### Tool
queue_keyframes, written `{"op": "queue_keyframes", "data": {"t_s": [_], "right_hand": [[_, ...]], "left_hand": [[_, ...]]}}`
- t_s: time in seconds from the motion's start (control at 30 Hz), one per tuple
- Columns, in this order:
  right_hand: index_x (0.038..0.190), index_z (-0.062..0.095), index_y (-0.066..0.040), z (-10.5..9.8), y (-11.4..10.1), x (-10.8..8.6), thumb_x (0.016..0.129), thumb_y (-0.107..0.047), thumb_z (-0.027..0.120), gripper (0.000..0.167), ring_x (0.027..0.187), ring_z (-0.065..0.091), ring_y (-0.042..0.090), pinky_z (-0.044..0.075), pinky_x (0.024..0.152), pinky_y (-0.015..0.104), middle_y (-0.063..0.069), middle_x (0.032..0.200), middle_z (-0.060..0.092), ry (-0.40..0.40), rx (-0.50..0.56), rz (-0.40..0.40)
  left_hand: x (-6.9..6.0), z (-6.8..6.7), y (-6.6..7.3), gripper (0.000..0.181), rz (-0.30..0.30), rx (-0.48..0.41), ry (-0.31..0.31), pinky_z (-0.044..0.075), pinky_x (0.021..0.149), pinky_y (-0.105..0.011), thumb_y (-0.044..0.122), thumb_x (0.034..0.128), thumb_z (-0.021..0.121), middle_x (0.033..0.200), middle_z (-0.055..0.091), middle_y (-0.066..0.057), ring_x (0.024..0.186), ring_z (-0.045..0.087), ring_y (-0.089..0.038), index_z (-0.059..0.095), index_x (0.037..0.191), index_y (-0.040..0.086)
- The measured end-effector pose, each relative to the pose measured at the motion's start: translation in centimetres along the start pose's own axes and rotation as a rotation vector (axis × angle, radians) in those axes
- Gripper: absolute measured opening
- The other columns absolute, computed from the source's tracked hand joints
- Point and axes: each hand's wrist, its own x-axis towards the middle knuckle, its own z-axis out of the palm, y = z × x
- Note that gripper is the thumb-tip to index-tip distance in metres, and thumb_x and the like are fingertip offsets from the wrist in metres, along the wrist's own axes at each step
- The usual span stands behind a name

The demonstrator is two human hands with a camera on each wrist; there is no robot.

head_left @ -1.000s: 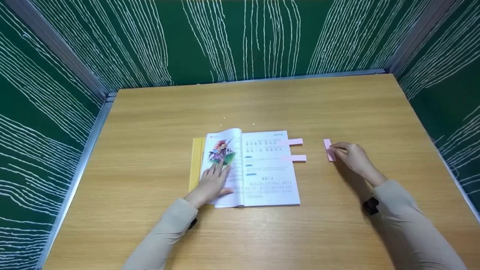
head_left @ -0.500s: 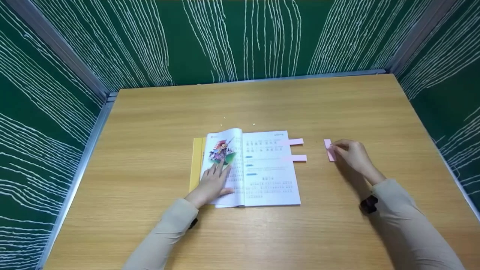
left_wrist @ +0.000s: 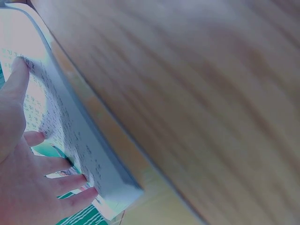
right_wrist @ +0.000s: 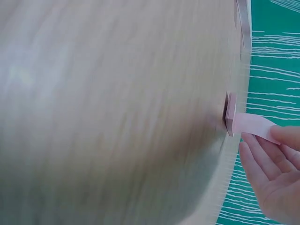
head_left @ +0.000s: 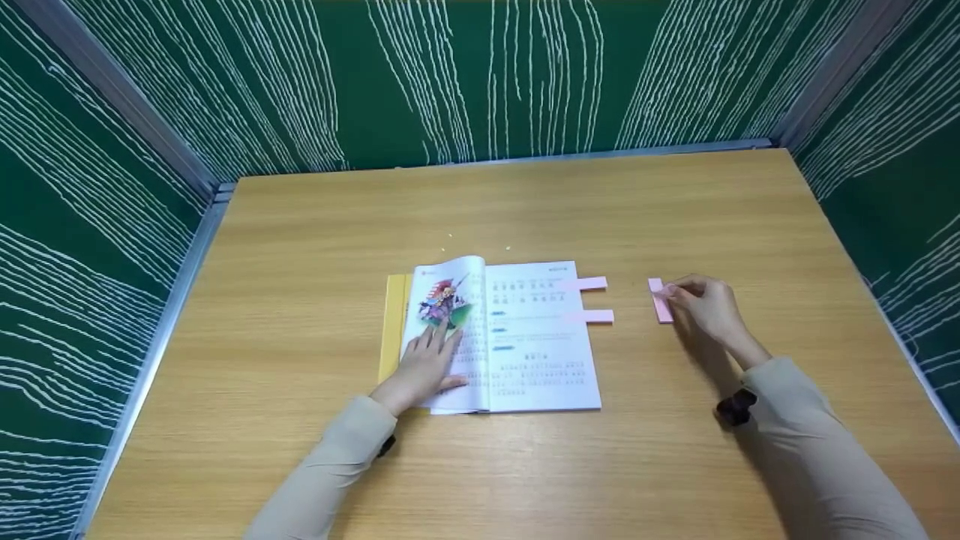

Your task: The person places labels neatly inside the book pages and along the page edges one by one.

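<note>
An open book (head_left: 540, 375) lies on the table, a coloured picture on its left page. My left hand (head_left: 427, 369) rests on that page with the fingers spread straight, as the left wrist view also shows. Two pink sticky notes (head_left: 598, 316) stick out past the book's right edge. To the right of the book lies a pad of narrow pink sticky notes (head_left: 662, 309). My right hand (head_left: 705, 306) pinches one pink sticky note (right_wrist: 255, 125) between thumb and fingers. In the right wrist view this note bends up from the pad, one end seemingly still on it.
A yellow cover or book edge (head_left: 391, 330) shows under the left pages. Several tiny white scraps lie on the wooden table (head_left: 525, 202) behind the book. Green panels (head_left: 465, 82) with white wavy lines stand behind the table and at both sides.
My right hand has lifted slightly, peeling the top pink sticky note up from the pad. My left hand and the book have stayed in place.
</note>
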Motion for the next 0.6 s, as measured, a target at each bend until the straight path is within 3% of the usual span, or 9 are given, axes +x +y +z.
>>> {"op": "queue_keyframes", "data": {"t_s": [0.37, 0.6], "right_hand": [[0.098, 0.060, 0.011, -0.09, 0.02, 0.02, 0.089, -0.011, 0.050, 0.026, 0.065, 0.051, -0.005, 0.043, 0.057, 0.009, 0.023, 0.091, 0.061, 0.066, 0.011, 0.091], [0.099, 0.060, 0.010, -0.28, -0.06, -0.13, 0.088, -0.011, 0.052, 0.025, 0.064, 0.051, -0.004, 0.043, 0.055, 0.010, 0.005, 0.080, 0.061, 0.112, 0.031, 0.152]], "left_hand": [[0.02, 0.01, -0.01, 0.082, -0.003, 0.012, -0.021, 0.020, 0.102, -0.053, 0.054, 0.0814, 0.046, 0.144, 0.007, -0.024, 0.128, 0.017, -0.043, 0.019, 0.140, 0.004], [-0.04, -0.01, 0.01, 0.082, -0.001, 0.011, -0.021, 0.020, 0.102, -0.052, 0.054, 0.0818, 0.046, 0.144, 0.008, -0.024, 0.128, 0.017, -0.043, 0.019, 0.140, 0.004]]}}
